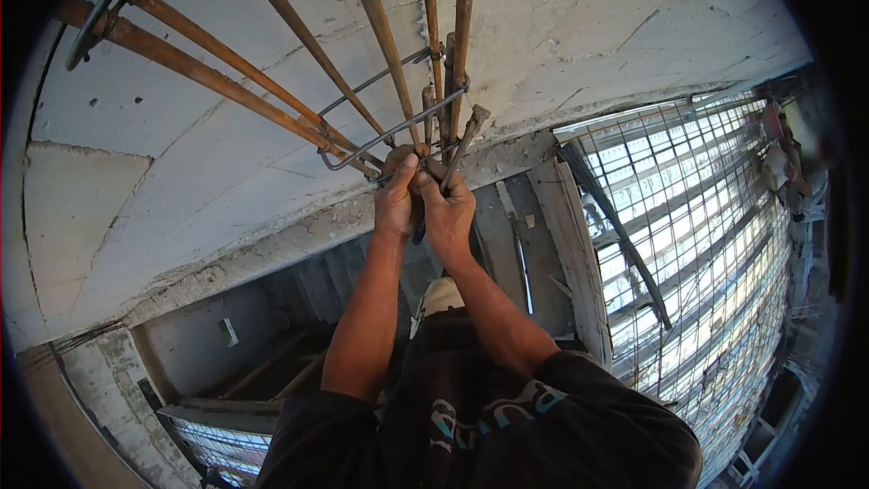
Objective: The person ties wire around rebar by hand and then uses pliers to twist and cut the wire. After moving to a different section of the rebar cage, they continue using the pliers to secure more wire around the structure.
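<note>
Both my hands meet at the lower ends of several rusty rebar rods (373, 18), beside a bent steel stirrup (398, 131). My left hand (396, 192) is closed around the base of a rod, thumb pointing up; exactly what its fingers grip is hidden. Close against it, my right hand (445, 208) has its fingers wrapped round a metal tool (465, 147), whose bent head points up and to the right. The fingertips of the two hands nearly touch, and any small piece between them cannot be made out.
A pale concrete wall (226, 154) rises behind the rods. On the right spreads a wire mesh grid (688, 217) with a dark bar (625, 235) across it. Grey boards (498, 235) lie below my hands. A curved steel hoop (81, 36) juts in at the upper left.
</note>
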Demonstrator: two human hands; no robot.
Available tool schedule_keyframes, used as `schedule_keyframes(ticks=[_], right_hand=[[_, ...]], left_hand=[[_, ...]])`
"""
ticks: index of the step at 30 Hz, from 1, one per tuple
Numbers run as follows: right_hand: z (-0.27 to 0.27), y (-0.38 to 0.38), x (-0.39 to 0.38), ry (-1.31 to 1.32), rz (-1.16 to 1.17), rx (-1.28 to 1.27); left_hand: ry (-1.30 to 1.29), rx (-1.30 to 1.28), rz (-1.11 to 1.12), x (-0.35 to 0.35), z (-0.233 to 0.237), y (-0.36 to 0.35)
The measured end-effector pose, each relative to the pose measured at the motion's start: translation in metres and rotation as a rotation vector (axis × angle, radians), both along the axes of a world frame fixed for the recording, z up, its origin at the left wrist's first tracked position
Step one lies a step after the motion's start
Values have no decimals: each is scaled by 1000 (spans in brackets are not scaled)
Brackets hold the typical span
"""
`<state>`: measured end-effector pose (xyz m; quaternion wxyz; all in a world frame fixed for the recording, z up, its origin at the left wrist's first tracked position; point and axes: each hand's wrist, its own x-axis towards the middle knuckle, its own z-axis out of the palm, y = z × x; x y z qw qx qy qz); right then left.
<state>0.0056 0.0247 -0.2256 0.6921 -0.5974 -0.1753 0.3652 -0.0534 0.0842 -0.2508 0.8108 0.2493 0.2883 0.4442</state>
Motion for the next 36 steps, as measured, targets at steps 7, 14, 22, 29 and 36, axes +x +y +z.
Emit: schedule_keyframes(ticks=[7,14,22,29,36], right_hand=[[-10,1,-6,121,-22,41],[-7,5,-8,537,-64,161],[-2,5,-5,505,-44,165],[3,13,-1,462,-32,58],[13,15,4,741,-44,84]], left_hand=[[73,73,-81,-7,-6,5],[67,100,-69,-5,2,4],[54,-25,-62,-4,-6,4],[-72,29,-67,-7,-28,6],[-113,3,-27,0,-11,6]])
